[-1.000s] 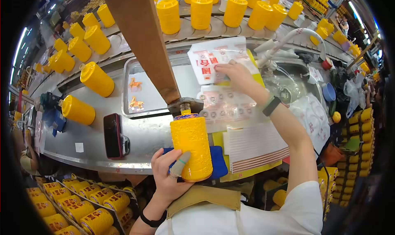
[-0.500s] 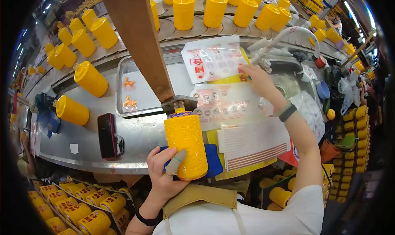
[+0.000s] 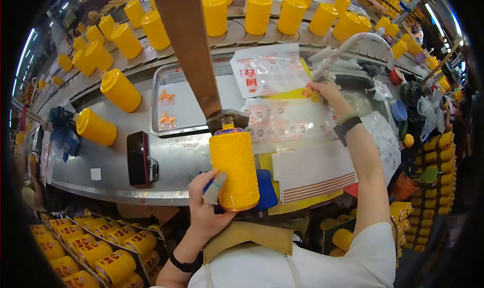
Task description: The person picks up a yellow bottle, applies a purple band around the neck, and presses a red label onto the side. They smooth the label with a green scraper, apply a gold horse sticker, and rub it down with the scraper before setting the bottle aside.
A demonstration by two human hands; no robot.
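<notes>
A yellow bottle [image 3: 234, 169] with a clear neck lies under the end of a brown wooden bar [image 3: 189, 46], its neck at the bar's dark metal fitting [image 3: 228, 120]. My left hand [image 3: 207, 207], with a grey cover on one finger, holds the bottle's lower left side. Farther up on the right, my right hand [image 3: 327, 90] has its fingers bent together at the right edge of the sticker sheets, on a red-printed yellow piece. A white sheet with red print [image 3: 264, 71] lies left of it. What the fingertips grip is too small to tell.
A metal tray [image 3: 156, 104] holds two orange horse-shaped pieces. Left of the bottle lies a phone [image 3: 137, 159]. Yellow bottles [image 3: 121, 90] stand on the left and along the conveyor [image 3: 237, 30] behind. A white curved pipe [image 3: 365, 37] rises by the sink [image 3: 358, 101]. Striped sheets [image 3: 315, 172] lie right.
My right hand's fingers have drawn together at the sheet edge and the wrist has turned. The view has shifted slightly, and the conveyor bottles appear farther right. My left hand still holds the bottle.
</notes>
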